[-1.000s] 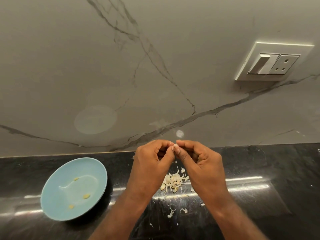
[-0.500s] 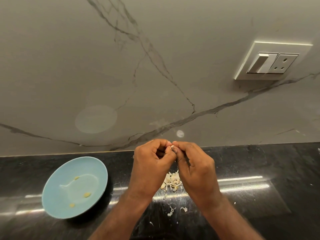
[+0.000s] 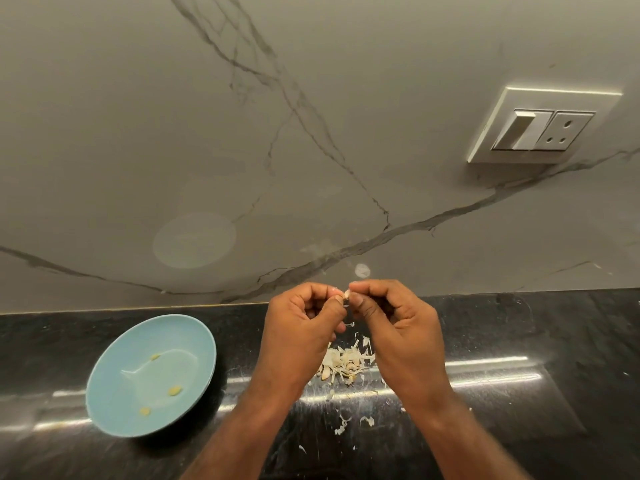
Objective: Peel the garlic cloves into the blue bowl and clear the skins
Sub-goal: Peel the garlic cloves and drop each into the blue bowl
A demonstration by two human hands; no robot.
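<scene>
Over the black countertop, close to the back wall, two bare hands meet at the fingertips. Left hand: fingers curled, thumb and forefinger pinching a small pale garlic clove. Right hand: fingers likewise curled, thumb and forefinger pinching the same clove from the opposite side; how much skin remains on it is too small to tell. Clove position: held in the air between the two hands, above the counter and well apart from the bowl. Blue bowl: shallow, round, resting on the counter to the left of the left forearm, not touched by either hand. Contents of bowl: three small yellowish peeled cloves, lying apart from one another. Skins pile: loose heap of pale papery shreds on the counter directly below the hands, partly hidden by them. Stray scraps: a few white flakes scattered nearer the viewer, between the two forearms. Backsplash: grey marble with dark veins. Switch plate: white, with one rocker switch and one socket, mounted on the backsplash at upper right.
</scene>
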